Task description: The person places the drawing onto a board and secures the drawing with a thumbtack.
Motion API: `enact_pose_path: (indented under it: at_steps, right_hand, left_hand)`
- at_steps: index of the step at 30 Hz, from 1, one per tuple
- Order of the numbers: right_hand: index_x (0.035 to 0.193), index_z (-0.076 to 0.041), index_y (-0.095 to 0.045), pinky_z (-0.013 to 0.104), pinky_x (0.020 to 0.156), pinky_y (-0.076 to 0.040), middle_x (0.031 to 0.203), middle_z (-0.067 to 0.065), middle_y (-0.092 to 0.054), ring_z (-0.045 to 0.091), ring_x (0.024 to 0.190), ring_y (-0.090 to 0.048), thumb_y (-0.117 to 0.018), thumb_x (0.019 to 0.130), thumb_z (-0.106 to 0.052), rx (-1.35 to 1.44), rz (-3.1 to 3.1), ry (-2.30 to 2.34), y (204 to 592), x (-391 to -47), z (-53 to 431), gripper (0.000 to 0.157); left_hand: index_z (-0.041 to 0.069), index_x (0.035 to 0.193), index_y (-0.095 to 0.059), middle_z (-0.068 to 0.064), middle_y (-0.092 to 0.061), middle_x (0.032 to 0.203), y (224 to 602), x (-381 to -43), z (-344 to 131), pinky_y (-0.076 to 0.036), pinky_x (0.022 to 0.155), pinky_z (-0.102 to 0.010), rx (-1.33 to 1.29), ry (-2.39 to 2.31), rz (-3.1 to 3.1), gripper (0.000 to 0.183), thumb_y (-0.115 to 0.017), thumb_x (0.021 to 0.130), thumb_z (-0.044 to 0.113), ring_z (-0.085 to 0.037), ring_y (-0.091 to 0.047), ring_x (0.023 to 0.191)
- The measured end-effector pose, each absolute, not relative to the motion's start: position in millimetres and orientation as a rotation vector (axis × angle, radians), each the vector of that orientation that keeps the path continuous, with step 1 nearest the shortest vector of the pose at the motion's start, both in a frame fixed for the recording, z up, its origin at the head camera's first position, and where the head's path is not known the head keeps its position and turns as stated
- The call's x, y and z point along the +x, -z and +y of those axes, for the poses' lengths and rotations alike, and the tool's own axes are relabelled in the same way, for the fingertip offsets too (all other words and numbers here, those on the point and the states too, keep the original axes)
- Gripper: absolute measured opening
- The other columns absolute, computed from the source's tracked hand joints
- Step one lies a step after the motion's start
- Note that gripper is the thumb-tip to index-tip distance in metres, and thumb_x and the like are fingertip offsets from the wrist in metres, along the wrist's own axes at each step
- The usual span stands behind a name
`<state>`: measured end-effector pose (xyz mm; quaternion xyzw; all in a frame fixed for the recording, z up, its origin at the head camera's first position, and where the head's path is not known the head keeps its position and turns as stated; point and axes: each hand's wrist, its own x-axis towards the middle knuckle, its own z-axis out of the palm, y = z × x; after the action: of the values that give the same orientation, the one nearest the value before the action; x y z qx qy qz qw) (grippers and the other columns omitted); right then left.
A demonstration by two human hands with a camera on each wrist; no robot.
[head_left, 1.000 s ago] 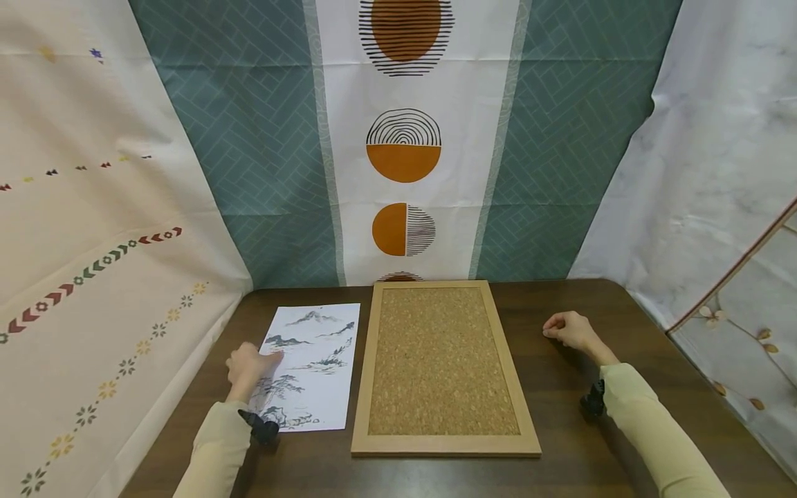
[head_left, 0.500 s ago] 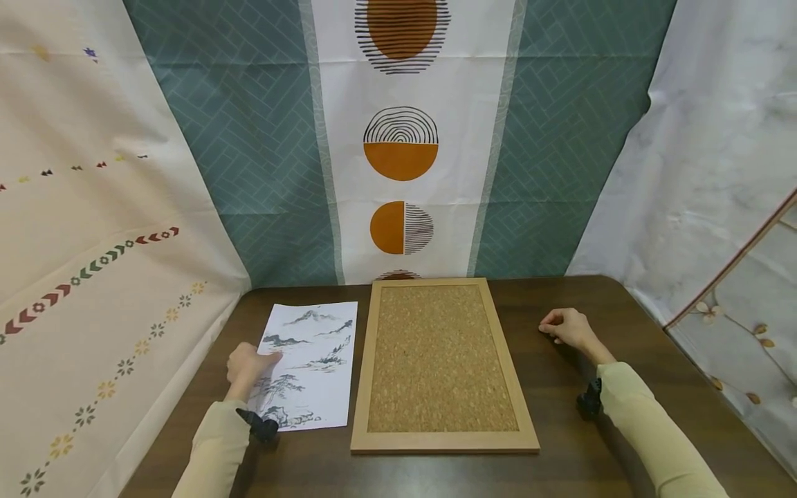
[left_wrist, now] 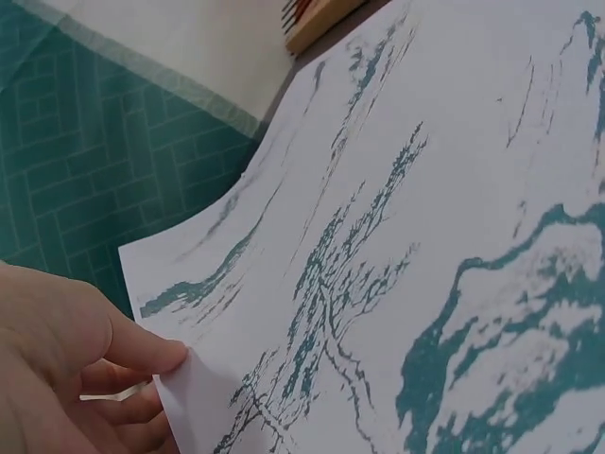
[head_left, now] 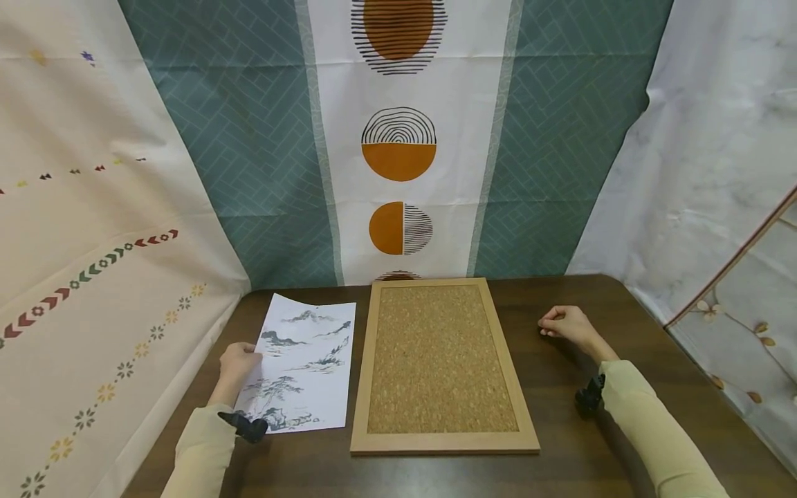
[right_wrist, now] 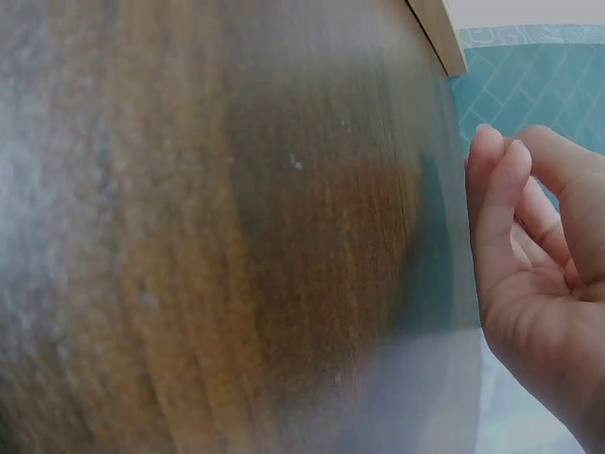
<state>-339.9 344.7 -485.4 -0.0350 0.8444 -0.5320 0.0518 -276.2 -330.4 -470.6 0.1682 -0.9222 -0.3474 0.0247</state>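
Observation:
A white sheet of paper (head_left: 305,366) printed with an ink landscape lies left of the corkboard (head_left: 441,360). My left hand (head_left: 238,361) pinches the sheet's left edge. In the left wrist view, the thumb of the left hand (left_wrist: 76,359) is on top of the paper (left_wrist: 444,189) and other fingers are behind the edge; the far left corner curves upward. On the right side of the table, my right hand (head_left: 571,326) has loosely curled fingers close to the thumb. Nothing shows between the fingers of the right hand (right_wrist: 539,236) in the right wrist view.
The wood-framed corkboard lies flat in the middle of the dark wooden table (head_left: 461,477). Patterned cloths (head_left: 268,173) hang behind the table and at both sides. A black wrist camera (head_left: 588,398) sits below each hand.
My left hand has moved slightly left, from lying over the paper to pinching its edge, and the far left corner has lifted. The right hand has stayed nearly still.

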Motion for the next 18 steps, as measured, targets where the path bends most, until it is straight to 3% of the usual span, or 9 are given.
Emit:
enact_pose_path:
  at_steps: [5,18]
  right_hand:
    - [0.101,0.011,-0.057,0.018,0.063,-0.054,0.080,0.001,-0.072,0.006,0.070,-0.068,-0.063,0.091,-0.004,-0.141,2.438,1.667,487,-339,347,0.020]
    - [0.107,0.012,-0.060,0.020,0.068,-0.055,0.085,-0.002,-0.067,0.006,0.076,-0.066,-0.061,0.094,-0.008,-0.209,2.347,1.773,493,-338,344,0.024]
  left_hand:
    - [-0.018,0.125,-0.049,-0.041,-0.044,0.130,473,-278,-339,-0.038,0.099,-0.060,0.465,1.179,-2.857,0.045,-0.045,0.091,0.011,-0.056,-0.040,0.121]
    - [-0.016,0.134,-0.041,-0.039,-0.038,0.137,490,-275,-344,-0.034,0.104,-0.058,0.537,1.496,-2.717,0.046,-0.042,0.097,0.012,-0.049,-0.040,0.124]
